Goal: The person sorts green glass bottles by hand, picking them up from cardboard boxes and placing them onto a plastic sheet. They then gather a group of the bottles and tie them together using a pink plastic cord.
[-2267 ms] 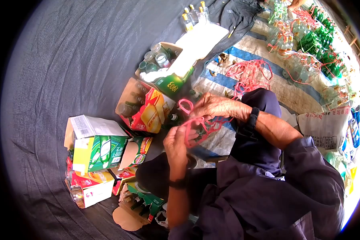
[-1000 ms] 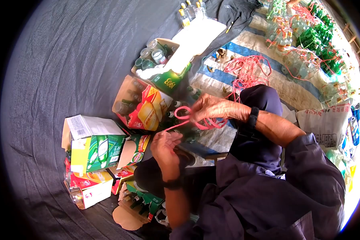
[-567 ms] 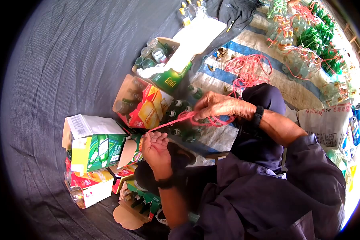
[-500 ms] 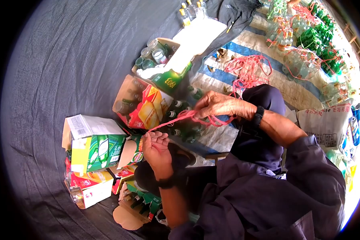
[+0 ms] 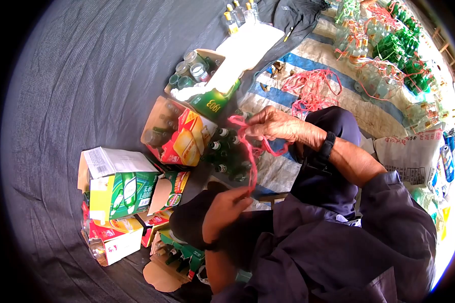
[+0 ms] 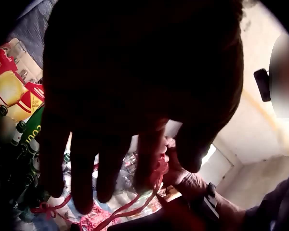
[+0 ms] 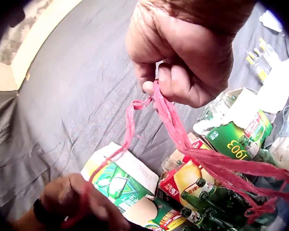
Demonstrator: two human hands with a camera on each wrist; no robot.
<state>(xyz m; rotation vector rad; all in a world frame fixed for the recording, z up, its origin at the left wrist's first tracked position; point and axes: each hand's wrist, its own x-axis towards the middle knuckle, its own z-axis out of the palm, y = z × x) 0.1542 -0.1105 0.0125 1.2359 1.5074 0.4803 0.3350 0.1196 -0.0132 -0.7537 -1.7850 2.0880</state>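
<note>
My right hand (image 5: 274, 124) pinches the thin pink-red plastic twine (image 5: 252, 166) between thumb and curled fingers. My left hand (image 5: 226, 207) is clenched round its lower end, so the strand runs between them above the cluster of dark green glass bottles (image 5: 228, 154). It looks light, limp and slick, so I'd grip it short, wound round a finger.

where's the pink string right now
In the head view the pink string stretches between the right hand above and the left hand below, close beside the green bottles.
</note>
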